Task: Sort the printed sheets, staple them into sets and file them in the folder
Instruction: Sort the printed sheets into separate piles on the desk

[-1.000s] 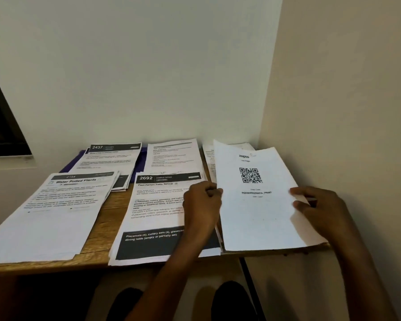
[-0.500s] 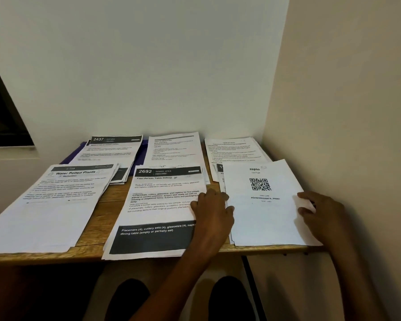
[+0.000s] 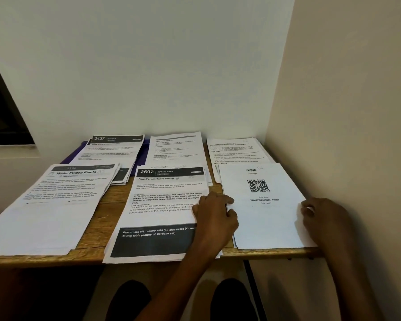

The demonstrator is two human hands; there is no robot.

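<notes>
1. A wooden table (image 3: 107,202) sits in a corner between a white wall (image 3: 148,66) and a cream wall (image 3: 347,112), and six piles of printed sheets lie on it in two rows.
2. In the near row, the "Water Potted Plants" pile (image 3: 53,205) lies at the left, the "2692 Dining Area" pile (image 3: 162,205) in the middle, and the QR-code sheet (image 3: 264,218) marked "zepto" at the right, flat on the table beside the cream wall.
3. In the far row, the "2437" pile (image 3: 111,150) lies at the left, a plain text pile (image 3: 176,148) in the middle, and another text pile (image 3: 235,150) at the right, its near end covered by the QR-code sheet.
4. A purple folder (image 3: 138,167) shows under the far left pile, with only its edges visible.
5. The left hand (image 3: 215,216) rests at the left edge of the QR-code sheet, overlapping the 2692 pile; its fingers (image 3: 228,200) are curled and touch the sheet's edge, and I cannot tell whether they pinch it.
6. The right hand (image 3: 324,218) lies on the sheet's right edge, fingers (image 3: 307,208) bent and close together, pressing on the paper.
7. The 2692 pile overhangs the table's near edge.
</notes>
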